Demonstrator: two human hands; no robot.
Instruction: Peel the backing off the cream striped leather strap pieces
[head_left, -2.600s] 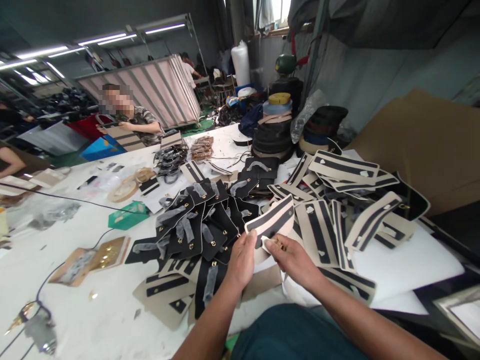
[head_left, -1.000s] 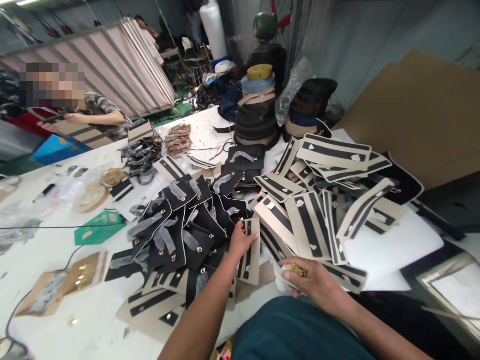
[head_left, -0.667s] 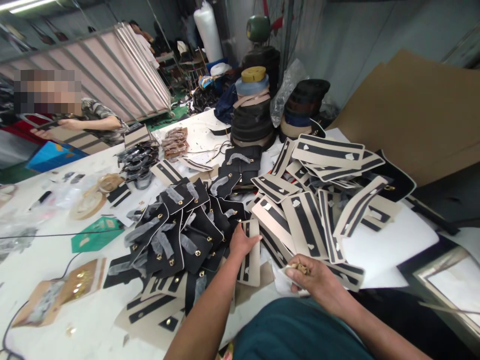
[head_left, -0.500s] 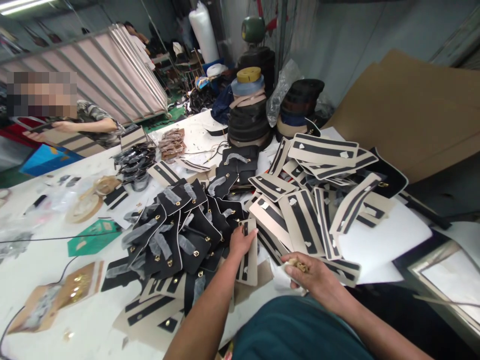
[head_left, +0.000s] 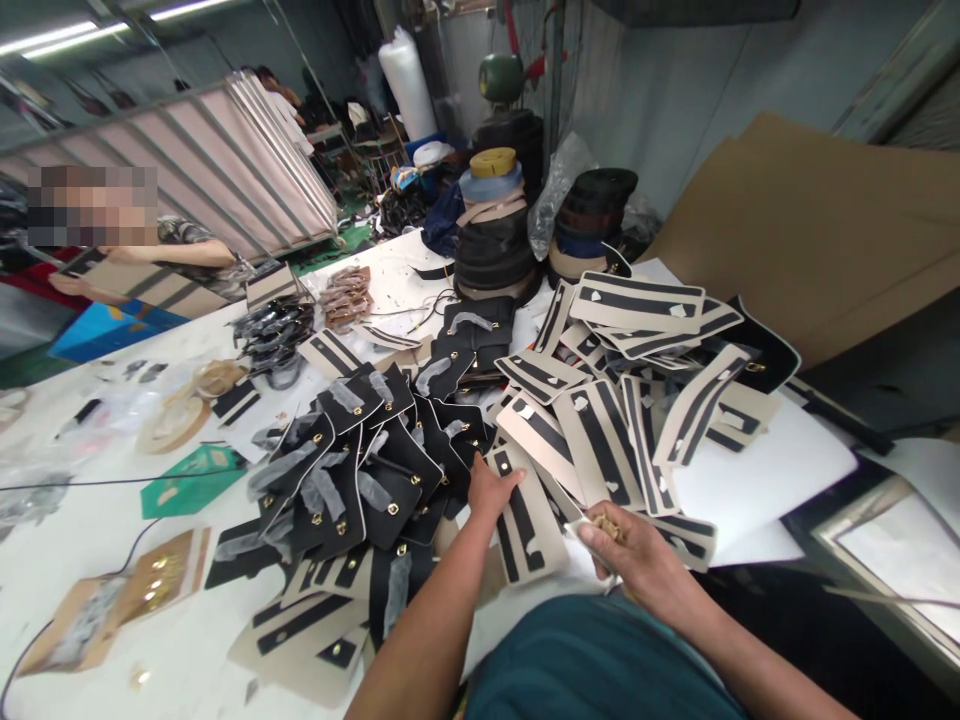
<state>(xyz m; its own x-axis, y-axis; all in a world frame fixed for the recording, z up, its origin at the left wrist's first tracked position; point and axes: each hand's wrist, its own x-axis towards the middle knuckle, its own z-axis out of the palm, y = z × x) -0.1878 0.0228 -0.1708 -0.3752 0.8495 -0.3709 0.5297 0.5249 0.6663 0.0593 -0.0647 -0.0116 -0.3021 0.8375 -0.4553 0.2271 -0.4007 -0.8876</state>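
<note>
My left hand (head_left: 493,492) has its thumb and fingers closed on the upper end of a beige panel with a black stripe (head_left: 534,540). The panel slants toward me. Close to its lower right, my right hand (head_left: 637,556) is closed around a small crumpled tan and white bundle (head_left: 604,522); its exact kind is unclear. Beyond my right hand lies a loose heap of similar striped panels (head_left: 611,440), some with white tabs. Left of my left hand are black flap pieces (head_left: 375,490) with gold clasps and film strips.
Rolls of strap (head_left: 491,240) stand at the table's back. On the left lie a green piece (head_left: 191,480), a tape roll (head_left: 176,420) and a bag of gold fittings (head_left: 161,575). Cardboard (head_left: 810,230) leans at the right. A co-worker (head_left: 199,245) handles striped pieces across the table.
The panel in my left hand has turned from narrow and nearly upright to broad and slanted, its lower end swung right. My right hand has stayed close by with its bundle.
</note>
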